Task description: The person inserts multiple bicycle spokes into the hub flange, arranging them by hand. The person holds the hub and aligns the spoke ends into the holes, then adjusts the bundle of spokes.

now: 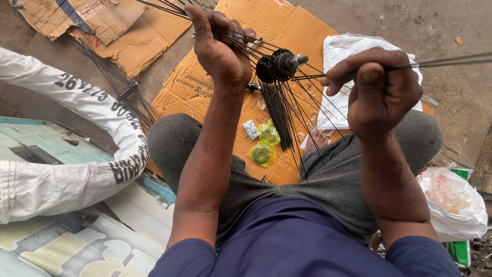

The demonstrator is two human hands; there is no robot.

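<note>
Spokes fan out from the black wheel hub, the landmark here, held in the air above the person's lap. Far left of the hub a white printed sack lies on the floor, with a second spoked hub beside it. Just left of the hub, the left hand is closed around a bunch of spokes, fingers curled over them, so it carries the hub's weight. The hub's axle points right and slightly up, toward the other hand. Below the hub, loose spokes hang down over flattened cardboard, where yellow-green packets and a small packet of silvery parts lie. Right of the hub, the right hand is fisted, thumb pressing a single spoke that runs out rightward. A white plastic bag sits further right on concrete floor.
</note>
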